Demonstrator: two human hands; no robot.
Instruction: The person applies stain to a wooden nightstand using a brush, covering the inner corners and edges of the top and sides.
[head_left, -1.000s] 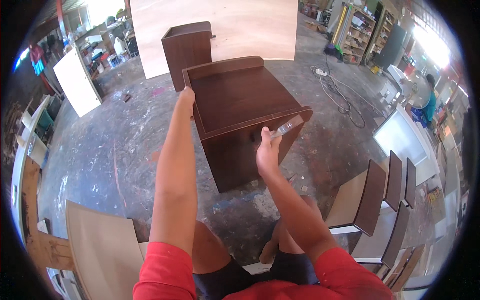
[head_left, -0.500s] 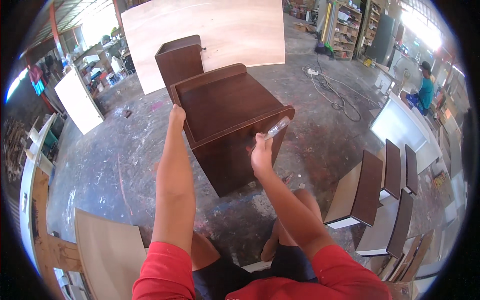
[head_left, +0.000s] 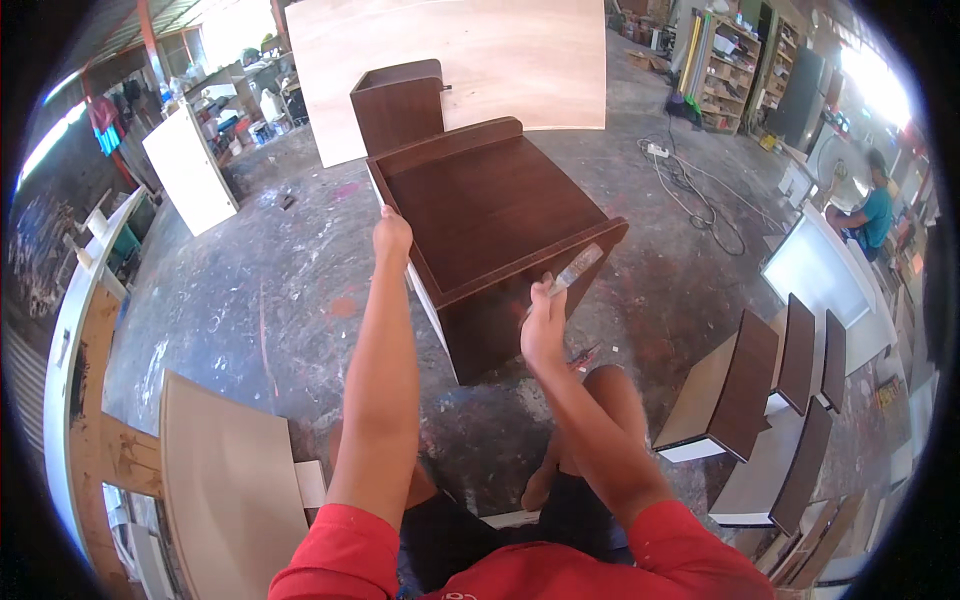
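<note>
A dark brown wooden cabinet (head_left: 500,210) with raised rims around its top stands tilted on the floor in front of me. My left hand (head_left: 392,238) has its fingers closed around the cabinet's left edge, where a strip of pale side shows. In my right hand (head_left: 543,325), held against the near brown panel, is a slim hand tool (head_left: 575,271). Its translucent, whitish end points up and to the right, and its other end is hidden by my fingers. Behind stands a smaller brown cabinet (head_left: 398,112).
A large pale plywood sheet (head_left: 520,65) leans at the back. Brown-fronted drawers (head_left: 735,385) lie to the right, near a white panel (head_left: 815,265). A beige board (head_left: 230,460) is at lower left. Cables (head_left: 700,200) trail over the floor. A person in teal (head_left: 875,215) sits far right.
The cabinet has turned and tipped slightly under my hands, so a pale strip of its left side now shows. Both hands keep their hold. The whole view has shifted a little.
</note>
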